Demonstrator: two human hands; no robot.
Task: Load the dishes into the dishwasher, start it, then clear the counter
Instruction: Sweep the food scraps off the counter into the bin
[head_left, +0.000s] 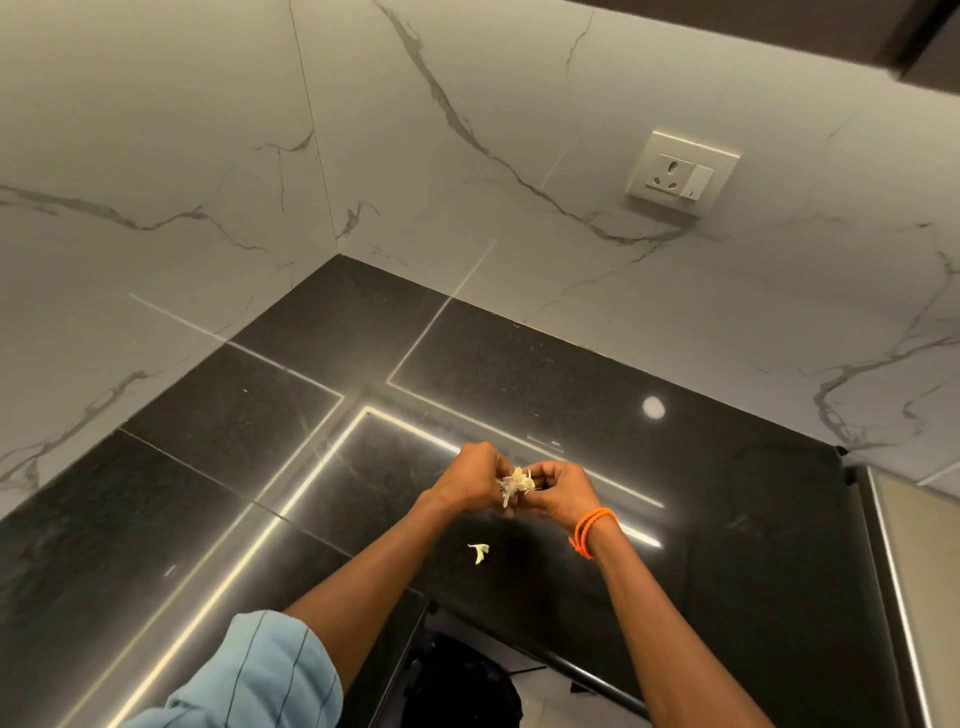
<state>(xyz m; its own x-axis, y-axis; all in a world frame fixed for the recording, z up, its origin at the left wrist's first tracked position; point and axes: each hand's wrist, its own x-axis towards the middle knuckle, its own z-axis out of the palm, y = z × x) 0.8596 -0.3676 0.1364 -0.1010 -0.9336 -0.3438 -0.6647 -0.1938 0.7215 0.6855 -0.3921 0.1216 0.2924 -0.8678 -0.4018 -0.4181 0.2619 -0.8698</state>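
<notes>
Both hands, left hand (470, 480) and right hand (558, 491), are pinching vegetable scraps (514, 483) together; one stray peel (479, 552) is lying on the counter (675, 545) just below, nearer the left.

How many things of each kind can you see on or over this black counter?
Hands: 2, left hand and right hand, together holding one clump
Clumps of pale scraps: 1
Loose scraps lying on the counter: 1
Orange wristbands: 1
Wall sockets: 1
Total: 6
</notes>
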